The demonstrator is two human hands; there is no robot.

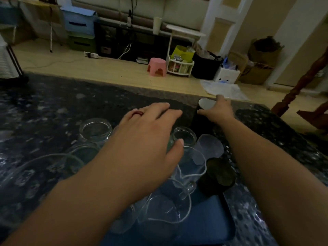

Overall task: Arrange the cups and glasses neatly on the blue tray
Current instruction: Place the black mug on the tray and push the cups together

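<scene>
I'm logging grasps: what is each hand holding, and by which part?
The right hand grips the black cup at its rim. The left hand hovers open over the glasses, holding nothing visible.

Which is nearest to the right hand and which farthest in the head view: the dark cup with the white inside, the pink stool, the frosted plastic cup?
From the right hand:
1. Dark cup with white inside: held in that hand, at the counter's far edge.
2. Frosted plastic cup: nearer the camera, beside the right forearm.
3. Pink stool: on the floor, beyond the counter.
</scene>
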